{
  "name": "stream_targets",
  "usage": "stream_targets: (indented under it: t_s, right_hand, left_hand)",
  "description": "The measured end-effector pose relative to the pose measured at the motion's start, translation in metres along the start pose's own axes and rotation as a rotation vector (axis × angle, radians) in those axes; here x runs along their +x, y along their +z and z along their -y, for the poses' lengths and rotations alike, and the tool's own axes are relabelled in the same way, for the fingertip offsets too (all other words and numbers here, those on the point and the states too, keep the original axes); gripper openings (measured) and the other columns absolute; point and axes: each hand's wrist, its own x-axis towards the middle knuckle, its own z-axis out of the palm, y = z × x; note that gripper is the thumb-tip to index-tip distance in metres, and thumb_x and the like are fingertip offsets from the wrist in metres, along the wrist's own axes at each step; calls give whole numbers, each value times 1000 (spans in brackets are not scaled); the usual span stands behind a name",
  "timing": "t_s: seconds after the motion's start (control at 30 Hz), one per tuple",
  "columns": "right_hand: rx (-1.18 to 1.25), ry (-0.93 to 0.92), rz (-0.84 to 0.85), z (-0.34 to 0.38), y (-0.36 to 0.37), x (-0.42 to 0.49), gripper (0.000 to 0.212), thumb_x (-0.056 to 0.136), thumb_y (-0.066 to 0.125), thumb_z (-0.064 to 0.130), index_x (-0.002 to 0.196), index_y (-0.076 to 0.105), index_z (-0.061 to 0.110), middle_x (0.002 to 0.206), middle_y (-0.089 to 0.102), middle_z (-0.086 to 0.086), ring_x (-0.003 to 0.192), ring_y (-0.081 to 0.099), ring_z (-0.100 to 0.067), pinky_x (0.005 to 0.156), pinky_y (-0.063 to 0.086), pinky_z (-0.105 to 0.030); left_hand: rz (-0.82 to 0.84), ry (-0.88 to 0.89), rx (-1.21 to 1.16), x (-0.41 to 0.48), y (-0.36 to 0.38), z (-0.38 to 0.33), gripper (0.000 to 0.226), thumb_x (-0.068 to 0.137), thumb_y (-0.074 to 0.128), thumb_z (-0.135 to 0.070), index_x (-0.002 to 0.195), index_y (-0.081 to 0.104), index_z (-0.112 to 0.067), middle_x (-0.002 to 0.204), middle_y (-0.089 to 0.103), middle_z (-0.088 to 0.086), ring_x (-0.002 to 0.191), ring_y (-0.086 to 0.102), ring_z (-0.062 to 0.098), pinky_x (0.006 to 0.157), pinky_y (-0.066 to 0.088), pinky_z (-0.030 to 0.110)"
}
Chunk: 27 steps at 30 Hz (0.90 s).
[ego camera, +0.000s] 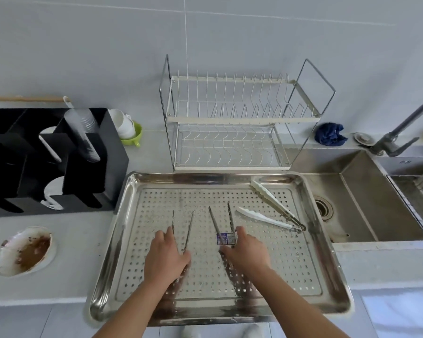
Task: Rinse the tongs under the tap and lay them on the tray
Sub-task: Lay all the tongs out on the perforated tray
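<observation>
Head view, left hand (166,257) fingers curled on steel tongs (188,230), right hand (246,252) fingers closed over labelled tongs (221,228), both on tray (327,276), white tongs (274,211) beyond right fingertips.

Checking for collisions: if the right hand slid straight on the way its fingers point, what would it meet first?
The right hand points up-left along the labelled tongs it rests on. Beyond their tips the tray floor looks bare to the far rim, probably the first contact.
</observation>
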Motion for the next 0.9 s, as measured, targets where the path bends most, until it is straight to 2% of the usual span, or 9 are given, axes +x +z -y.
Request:
stream_targets:
  t_s: [0.17, 0.27, 0.33, 0.43, 0.57, 0.77, 0.9]
  right_hand:
    - [52, -3, 27, 8, 11, -12, 57, 90, 62, 60, 129, 46, 22, 88, 65, 6, 73, 63, -16, 54, 47, -27]
    - [66, 0, 21, 14, 15, -18, 58, 89, 64, 60, 128, 46, 22, 80, 59, 8, 70, 59, -17, 47, 38, -25]
    - [63, 7, 21, 19, 16, -19, 58, 89, 65, 61, 126, 46, 21, 80, 58, 8, 72, 59, -19, 49, 38, -26]
    - [75, 16, 33, 26, 19, -20, 58, 89, 65, 62, 126, 45, 20, 87, 63, 5, 76, 61, -19, 55, 45, -29]
    - [84, 30, 35, 31, 22, -23, 56, 89, 65, 61, 123, 44, 21, 83, 60, 5, 74, 59, -19, 59, 48, -31]
    - [90, 27, 52, 39, 23, -24, 59, 89, 65, 62, 126, 43, 21, 92, 70, 0, 87, 71, -23, 66, 58, -35]
    - [94, 28, 63, 41, 24, -26, 59, 88, 66, 62, 124, 41, 22, 81, 63, 4, 80, 66, -21, 62, 53, -34]
  left_hand:
    - [46, 30, -1, 1, -4, -1, 85, 88, 65, -50, 154, 26, -14, 129, 47, 5, 77, 53, 5, 48, 34, 13]
    - [54, 40, -3, 0, -4, -2, 86, 89, 63, -51, 155, 24, -14, 133, 45, 6, 65, 51, 4, 44, 33, 13]
    - [58, 42, -1, -1, -5, -3, 86, 89, 62, -52, 156, 23, -14, 133, 45, 7, 62, 50, 3, 43, 33, 13]
    - [55, 34, -10, -3, -5, -2, 87, 89, 62, -53, 157, 22, -15, 133, 46, 6, 60, 49, 2, 43, 32, 13]
    - [66, 26, -20, -3, -6, 0, 88, 88, 62, -54, 156, 23, -15, 133, 46, 7, 63, 50, 3, 44, 34, 13]
    - [84, 11, -9, -3, -5, 0, 89, 88, 63, -56, 156, 24, -14, 142, 45, 10, 66, 48, 3, 43, 29, 14]
    - [89, 5, -5, -4, -4, -1, 91, 87, 63, -58, 156, 24, -14, 142, 47, 10, 73, 47, 5, 44, 26, 13]
